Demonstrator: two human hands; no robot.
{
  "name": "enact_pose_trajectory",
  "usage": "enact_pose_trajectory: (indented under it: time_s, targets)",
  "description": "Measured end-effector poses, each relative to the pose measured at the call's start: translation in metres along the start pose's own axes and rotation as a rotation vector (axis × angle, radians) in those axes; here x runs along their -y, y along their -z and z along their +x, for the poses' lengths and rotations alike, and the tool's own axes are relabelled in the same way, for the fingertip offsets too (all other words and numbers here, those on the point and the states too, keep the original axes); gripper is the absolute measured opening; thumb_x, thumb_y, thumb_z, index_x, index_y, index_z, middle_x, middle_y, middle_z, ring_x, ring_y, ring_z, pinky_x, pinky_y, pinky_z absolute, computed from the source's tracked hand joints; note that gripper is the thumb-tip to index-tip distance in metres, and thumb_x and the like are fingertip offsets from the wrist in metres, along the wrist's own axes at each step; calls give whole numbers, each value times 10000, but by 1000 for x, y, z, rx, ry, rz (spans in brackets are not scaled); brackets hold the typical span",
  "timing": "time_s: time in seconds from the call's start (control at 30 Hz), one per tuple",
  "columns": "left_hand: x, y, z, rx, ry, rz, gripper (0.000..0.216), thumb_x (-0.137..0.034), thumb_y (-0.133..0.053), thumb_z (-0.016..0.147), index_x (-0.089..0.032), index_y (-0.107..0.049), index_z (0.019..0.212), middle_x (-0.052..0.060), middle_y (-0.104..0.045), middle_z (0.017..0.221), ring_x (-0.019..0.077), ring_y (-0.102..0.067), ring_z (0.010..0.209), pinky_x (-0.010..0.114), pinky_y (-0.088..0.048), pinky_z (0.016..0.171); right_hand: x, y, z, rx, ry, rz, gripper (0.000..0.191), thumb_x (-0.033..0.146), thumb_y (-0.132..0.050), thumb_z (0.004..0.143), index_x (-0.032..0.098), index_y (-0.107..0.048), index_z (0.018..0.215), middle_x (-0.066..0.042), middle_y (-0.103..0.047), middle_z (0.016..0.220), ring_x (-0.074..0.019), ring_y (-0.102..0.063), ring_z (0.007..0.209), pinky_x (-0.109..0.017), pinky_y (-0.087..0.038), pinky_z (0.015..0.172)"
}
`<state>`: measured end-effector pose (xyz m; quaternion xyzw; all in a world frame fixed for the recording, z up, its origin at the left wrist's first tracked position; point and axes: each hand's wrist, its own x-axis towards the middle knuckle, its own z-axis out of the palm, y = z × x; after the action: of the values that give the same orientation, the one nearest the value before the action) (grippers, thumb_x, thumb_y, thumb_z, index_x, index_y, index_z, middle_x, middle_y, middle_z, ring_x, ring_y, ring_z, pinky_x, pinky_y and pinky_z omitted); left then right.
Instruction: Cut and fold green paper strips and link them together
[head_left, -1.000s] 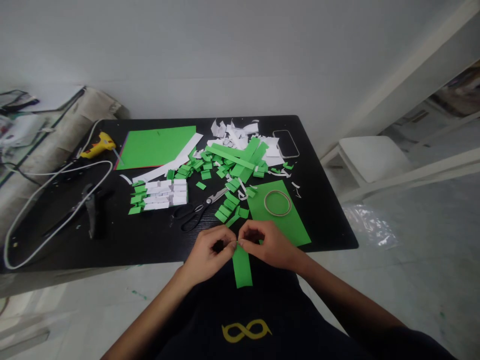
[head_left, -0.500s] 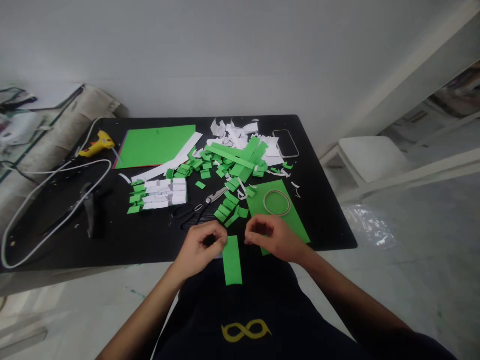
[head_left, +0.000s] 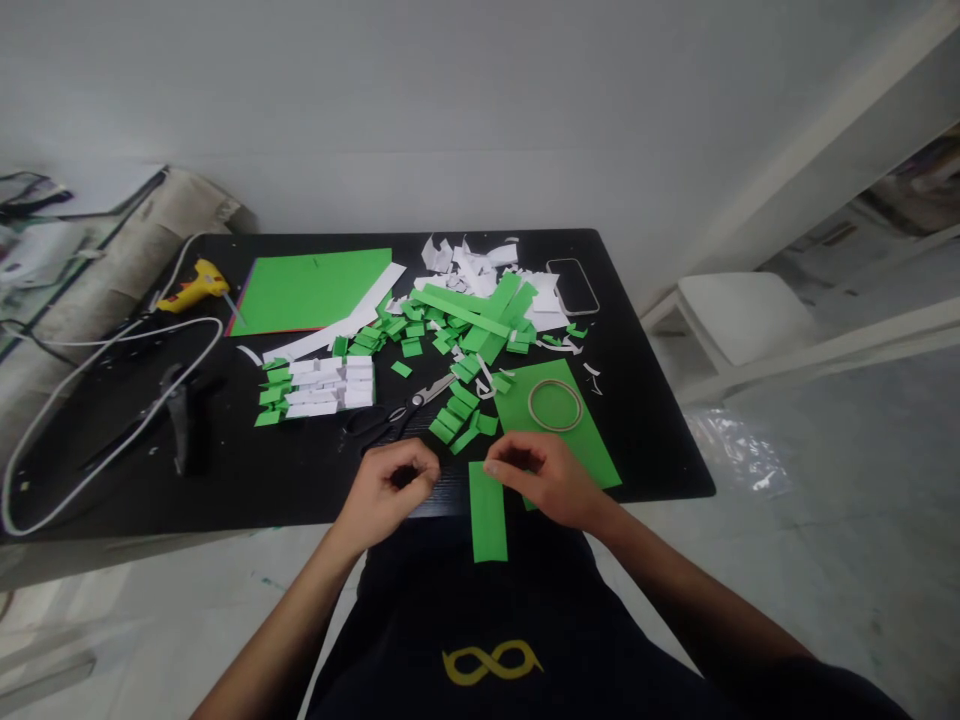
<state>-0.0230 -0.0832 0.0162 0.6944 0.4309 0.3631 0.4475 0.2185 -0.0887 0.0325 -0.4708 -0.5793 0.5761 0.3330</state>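
Observation:
My right hand [head_left: 551, 478] pinches the upper right corner of a green paper strip [head_left: 489, 520], which hangs down in front of the dark shirt at the table's near edge. To the left, my left hand [head_left: 394, 487] is curled with thumb and forefinger together, apart from the strip, and nothing shows between them. Scissors [head_left: 420, 398] lie beyond the left hand. Folded green paper pieces [head_left: 454, 415] sit just past both hands. A thin beige ring [head_left: 555, 405] rests on a green sheet [head_left: 596, 455] beyond the right hand.
On the black table [head_left: 637, 440] lie a heap of white paper scraps [head_left: 465, 265], a stack of green sheets [head_left: 315, 290] and a folded white-and-green paper piece [head_left: 330, 385]. A yellow glue gun [head_left: 199, 287], a white cable [head_left: 97, 480] and a phone-shaped outline [head_left: 574, 287] are farther out.
The green strip has passed from my left hand to my right and shifted a little right. My left hand has let go and drawn back slightly left.

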Motion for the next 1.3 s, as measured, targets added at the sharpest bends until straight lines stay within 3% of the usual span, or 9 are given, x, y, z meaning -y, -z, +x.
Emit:
enact_pose_trajectory:
  time_s: [0.17,0.3,0.5,0.67,0.9,1.3]
  targets:
    - [-1,-15,1,1,54,-84,147,-279,-685,942,-160,-726,865,9,-673,728,130,-615,657,218,-473,620,-4,-11,2,16,-7,29,158,325,-739,884,183,-742,816,-3,-685,732,-136,-583,652,-270,-447,615]
    - [-2,-25,-1,23,57,-86,178,-271,-657,956,-160,-676,819,-9,-627,689,118,-584,627,211,-458,604,-5,-15,1,40,-10,7,138,304,-733,888,183,-755,826,-13,-714,759,-150,-614,685,-278,-466,641]
    - [0,-14,-3,89,-15,26,130,-155,-636,897,-171,-658,769,-17,-649,696,114,-596,643,208,-449,630,-2,-11,-1,87,-24,-4,121,273,-732,873,180,-758,801,-10,-718,741,-146,-610,676,-276,-460,644]
    - [4,-1,-2,8,24,17,148,-164,-624,890,-170,-636,743,-15,-630,686,119,-585,635,212,-440,613,-3,-4,1,-2,-36,-25,155,318,-739,869,183,-757,796,-15,-707,743,-148,-596,668,-281,-452,627]
    - [1,-17,-2,45,61,-40,183,-283,-639,967,-165,-675,833,-9,-620,701,125,-577,647,219,-444,614,-5,-11,1,36,-42,41,153,332,-760,868,184,-749,830,-13,-717,763,-148,-627,686,-277,-490,646]
    - [-3,-19,-1,136,-30,13,132,-189,-624,936,-178,-663,810,-8,-651,721,125,-593,658,227,-452,639,-6,-5,3,142,-82,65,58,214,-740,799,184,-695,781,11,-700,737,-128,-632,664,-261,-497,652]
